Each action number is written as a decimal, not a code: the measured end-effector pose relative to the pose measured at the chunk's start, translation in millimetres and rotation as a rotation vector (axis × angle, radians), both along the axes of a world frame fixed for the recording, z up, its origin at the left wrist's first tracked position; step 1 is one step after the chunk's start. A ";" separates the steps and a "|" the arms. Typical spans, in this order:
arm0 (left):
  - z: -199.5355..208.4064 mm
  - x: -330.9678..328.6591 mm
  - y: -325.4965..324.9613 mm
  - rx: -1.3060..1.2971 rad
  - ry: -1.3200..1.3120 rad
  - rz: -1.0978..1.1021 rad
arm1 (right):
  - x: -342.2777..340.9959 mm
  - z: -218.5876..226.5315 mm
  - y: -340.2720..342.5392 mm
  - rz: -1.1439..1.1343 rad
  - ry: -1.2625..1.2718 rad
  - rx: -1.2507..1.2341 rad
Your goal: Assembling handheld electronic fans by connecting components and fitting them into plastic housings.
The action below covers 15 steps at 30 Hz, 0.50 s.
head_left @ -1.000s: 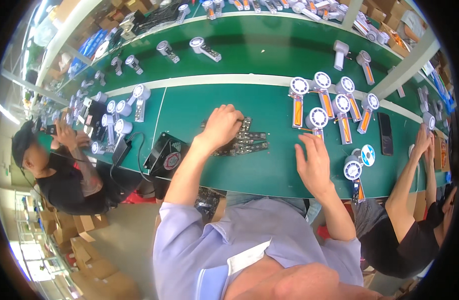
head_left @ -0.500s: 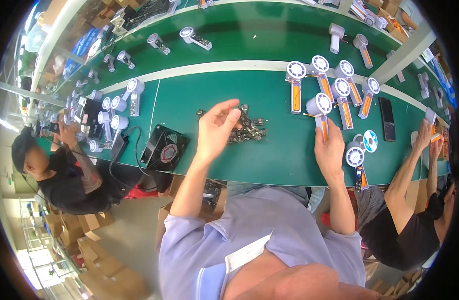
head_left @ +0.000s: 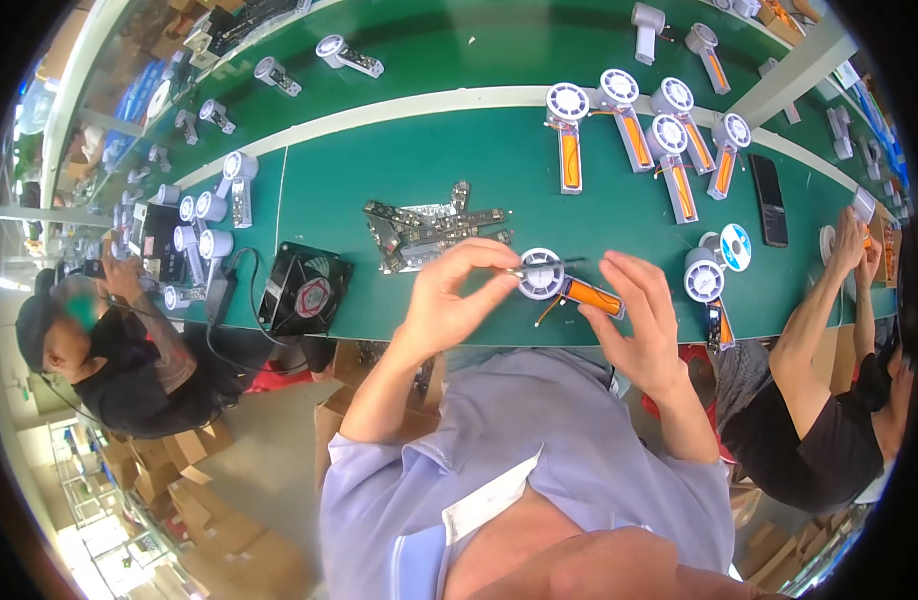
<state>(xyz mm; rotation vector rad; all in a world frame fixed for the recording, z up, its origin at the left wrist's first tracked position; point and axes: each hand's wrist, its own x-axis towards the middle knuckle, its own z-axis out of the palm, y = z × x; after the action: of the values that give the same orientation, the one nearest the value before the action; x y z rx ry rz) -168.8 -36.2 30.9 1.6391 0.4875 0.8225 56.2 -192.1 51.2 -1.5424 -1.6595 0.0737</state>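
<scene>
My left hand point(head_left: 464, 292) pinches a thin dark circuit board point(head_left: 576, 268) between thumb and fingertips, partly smeared by motion. Under it, a handheld fan point(head_left: 542, 283) lies on the green table, its handle pointing right and open to show an orange battery point(head_left: 592, 297). My right hand point(head_left: 641, 318) is spread beside the handle's end, thumb close to the battery; whether it touches is unclear. Behind my left hand sits a loose pile of circuit boards point(head_left: 411, 236).
More open fans point(head_left: 571, 155) stand grouped at the back right. Right of my hand are another fan point(head_left: 706, 283) with a round disc and a black phone point(head_left: 768, 200). A black square cooling fan point(head_left: 307, 290) sits left. Co-workers sit on both sides.
My left hand has come away from the pile toward the right with a circuit board. The handheld fan has moved left to the table's middle, and my right hand has opened from it.
</scene>
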 end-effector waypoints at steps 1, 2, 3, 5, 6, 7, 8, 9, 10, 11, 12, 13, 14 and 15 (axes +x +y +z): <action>0.3 5.7 -5.0 0.010 0.018 -0.035 | -3.6 5.8 2.7 0.010 -0.074 0.048; 0.3 11.8 -9.5 -0.009 0.022 -0.056 | -7.6 10.9 8.7 0.042 -0.111 0.059; 1.0 17.3 -14.1 -0.014 0.024 -0.064 | -11.1 13.6 15.2 0.075 -0.147 0.070; 5.2 26.2 -19.5 -0.212 -0.058 -0.133 | -10.0 6.8 23.0 0.092 -0.150 0.059; 7.1 28.7 -20.4 -0.260 -0.047 -0.149 | -6.7 -0.6 23.4 0.111 -0.083 0.004; 8.9 29.8 -21.9 -0.171 -0.004 -0.118 | -5.3 -5.4 20.8 0.132 -0.014 -0.055; 11.5 31.1 -21.1 -0.083 0.040 -0.087 | -4.8 -2.5 18.0 0.030 0.124 -0.097; 15.6 30.5 -15.2 0.235 0.094 0.003 | -4.2 0.8 15.4 -0.074 0.261 -0.138; 12.1 24.7 -8.6 0.443 0.185 0.010 | -0.3 -1.9 12.6 -0.123 0.453 -0.165; 5.2 20.3 -4.9 0.652 0.275 0.016 | 3.3 -5.1 8.1 -0.129 0.454 -0.170; -2.2 19.7 -5.8 0.704 0.291 -0.007 | 6.1 -8.9 2.6 -0.121 0.662 -0.312; -3.3 21.5 -7.4 0.764 0.306 -0.049 | 6.3 -13.4 -1.6 -0.112 0.871 -0.452; -4.6 24.1 -9.5 0.825 0.321 -0.092 | 1.7 -19.6 -3.2 -0.122 0.961 -0.483; -8.9 26.3 -11.2 0.859 0.310 -0.109 | -1.4 -21.9 -3.6 -0.128 0.963 -0.483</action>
<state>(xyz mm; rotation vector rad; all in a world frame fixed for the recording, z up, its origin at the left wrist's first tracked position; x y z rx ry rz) -142.5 -47.4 21.9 2.5864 0.2529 0.7379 54.9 -195.7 29.3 -1.5588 -0.7872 1.0381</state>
